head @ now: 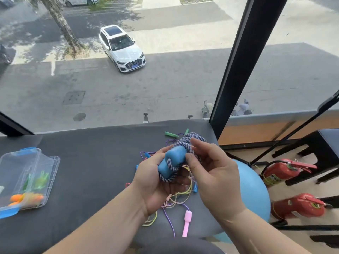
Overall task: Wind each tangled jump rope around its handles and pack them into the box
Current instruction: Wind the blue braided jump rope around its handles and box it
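My left hand [156, 182] grips the two blue handles [171, 160] of a jump rope, held side by side above the dark table [82, 162]. A blue-and-white braided rope [189, 143] is wound around them. My right hand [211, 173] pinches that rope beside the handles. Under my hands lies a tangle of thin ropes [176, 198] in purple, yellow and pink, with a pink handle [186, 223] nearest me and green handles [171, 134] at the far side. A clear plastic box [27, 178] with blue latches stands open at the left, holding wound green and orange ropes.
The table ends at a large window looking down on a street. A blue exercise ball [251, 195] sits to the right of the table, with two red fire extinguishers [286, 171] and dark metal stools beyond it.
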Motion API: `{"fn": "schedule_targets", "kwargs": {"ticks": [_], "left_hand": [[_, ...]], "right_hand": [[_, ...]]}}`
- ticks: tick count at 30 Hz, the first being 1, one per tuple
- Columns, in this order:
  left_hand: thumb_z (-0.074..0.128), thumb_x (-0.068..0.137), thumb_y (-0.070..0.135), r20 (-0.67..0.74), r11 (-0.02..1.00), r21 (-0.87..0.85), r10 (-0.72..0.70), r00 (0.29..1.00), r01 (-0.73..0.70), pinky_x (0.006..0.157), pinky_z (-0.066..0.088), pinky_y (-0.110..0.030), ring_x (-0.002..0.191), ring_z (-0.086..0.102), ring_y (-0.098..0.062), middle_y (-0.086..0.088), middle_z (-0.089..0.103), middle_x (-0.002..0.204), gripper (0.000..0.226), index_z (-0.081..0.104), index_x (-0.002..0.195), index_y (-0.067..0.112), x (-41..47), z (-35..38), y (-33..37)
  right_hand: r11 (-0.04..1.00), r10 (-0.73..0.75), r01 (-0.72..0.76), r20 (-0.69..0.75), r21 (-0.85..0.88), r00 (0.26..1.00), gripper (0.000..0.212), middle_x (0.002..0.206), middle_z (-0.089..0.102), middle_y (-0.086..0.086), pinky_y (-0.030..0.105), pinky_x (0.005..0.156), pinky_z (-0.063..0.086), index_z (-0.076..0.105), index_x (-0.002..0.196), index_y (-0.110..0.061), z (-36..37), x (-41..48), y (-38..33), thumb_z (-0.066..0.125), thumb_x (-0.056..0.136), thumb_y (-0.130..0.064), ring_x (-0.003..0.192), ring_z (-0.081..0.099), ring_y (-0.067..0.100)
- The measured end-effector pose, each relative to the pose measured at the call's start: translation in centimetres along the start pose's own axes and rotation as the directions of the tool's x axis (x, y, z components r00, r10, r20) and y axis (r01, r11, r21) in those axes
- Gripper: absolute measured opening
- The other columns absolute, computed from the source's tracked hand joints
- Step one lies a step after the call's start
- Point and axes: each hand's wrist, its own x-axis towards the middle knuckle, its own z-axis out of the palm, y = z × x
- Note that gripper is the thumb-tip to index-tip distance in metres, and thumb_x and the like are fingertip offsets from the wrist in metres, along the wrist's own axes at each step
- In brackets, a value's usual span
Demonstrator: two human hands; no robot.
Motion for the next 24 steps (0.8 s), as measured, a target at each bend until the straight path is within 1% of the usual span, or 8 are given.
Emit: {"fn": "schedule_targets", "kwargs": {"ticks": [2,4,8,12,15,18,21,24], "left_hand": [[0.043,0.101,0.032,-0.045,0.983,0.181,-0.007,0.999,0.015,0.047,0.047,-0.025,0.052,0.057,-0.023,-0.009,0.066,0.075,0.037,0.073,0.102,0.01,-0.2,0.4,0.2],[0.042,0.103,0.041,-0.102,0.977,0.214,0.018,0.995,0.004,0.046,0.046,-0.021,0.053,0.062,-0.017,-0.006,0.071,0.076,0.045,0.076,0.091,0.014,-0.2,1.0,0.0],[0.047,0.102,0.05,-0.238,0.951,0.282,0.199,0.951,-0.129,0.041,0.04,-0.019,0.047,0.055,-0.012,-0.006,0.061,0.072,0.04,0.059,0.111,0.013,0.4,1.7,-0.8],[0.058,0.095,0.05,-0.046,0.91,0.333,0.277,0.96,-0.247,0.046,0.043,-0.016,0.05,0.056,-0.005,0.002,0.064,0.072,0.042,0.061,0.115,0.013,-0.2,1.5,-1.7],[0.083,0.071,0.021,0.112,0.818,0.436,0.364,0.925,-0.375,0.06,0.051,-0.019,0.067,0.066,-0.008,0.003,0.071,0.086,0.055,0.062,0.122,0.023,-0.2,0.5,-2.3],[0.085,0.073,-0.002,0.056,0.699,0.543,0.523,0.85,-0.466,0.078,0.057,-0.031,0.089,0.074,-0.02,-0.002,0.077,0.096,0.053,0.067,0.119,0.018,0.7,-0.4,-2.5],[0.086,0.078,0.007,0.05,0.612,0.585,0.627,0.777,-0.531,0.077,0.058,-0.033,0.088,0.074,-0.021,-0.008,0.077,0.092,0.028,0.073,0.102,0.012,1.0,-1.0,-1.7],[0.076,0.087,0.021,-0.023,0.686,0.524,0.604,0.797,-0.505,0.078,0.06,-0.038,0.09,0.072,-0.028,-0.018,0.074,0.098,0.024,0.068,0.105,0.007,0.9,-1.5,-1.2]], "right_hand": [[1.0,0.017,-0.017,-0.009,-0.023,1.0,0.025,0.094,0.074,-0.002,0.038,0.084,0.058,0.075,0.103,-0.029,-0.3,0.4,0.0,0.075,0.08,-0.019,0.093,0.072,0.02],[0.998,0.026,-0.026,-0.002,-0.055,1.0,0.02,0.09,0.076,-0.004,0.037,0.08,0.059,0.076,0.097,-0.026,-0.4,0.7,0.1,0.078,0.081,-0.014,0.087,0.073,0.019],[0.992,0.042,-0.049,-0.06,-0.119,0.997,0.017,0.077,0.073,-0.006,0.025,0.069,0.055,0.076,0.086,-0.021,0.0,1.2,0.7,0.077,0.082,-0.004,0.073,0.069,0.013],[0.986,0.054,-0.067,-0.088,-0.155,0.995,0.012,0.071,0.073,-0.007,0.022,0.064,0.054,0.076,0.081,-0.019,-0.2,2.1,0.5,0.076,0.081,-0.007,0.067,0.068,0.012],[0.983,0.063,-0.081,-0.114,-0.167,0.992,0.011,0.071,0.072,-0.008,0.026,0.065,0.057,0.075,0.08,-0.02,-0.6,2.9,0.3,0.076,0.082,-0.009,0.067,0.069,0.011],[0.981,0.112,-0.128,-0.115,-0.148,0.987,0.012,0.071,0.072,-0.004,0.034,0.066,0.06,0.075,0.079,-0.019,-0.5,3.5,0.2,0.074,0.082,-0.008,0.068,0.069,0.016],[0.975,0.122,-0.13,-0.057,-0.181,0.991,0.016,0.072,0.073,-0.006,0.03,0.066,0.058,0.076,0.08,-0.022,-0.3,3.4,0.0,0.074,0.079,-0.006,0.07,0.069,0.012],[0.966,0.118,-0.105,0.04,-0.236,0.992,0.023,0.074,0.074,-0.012,0.022,0.069,0.055,0.077,0.081,-0.026,0.1,2.6,-0.3,0.074,0.074,-0.004,0.072,0.069,0.004]]}}
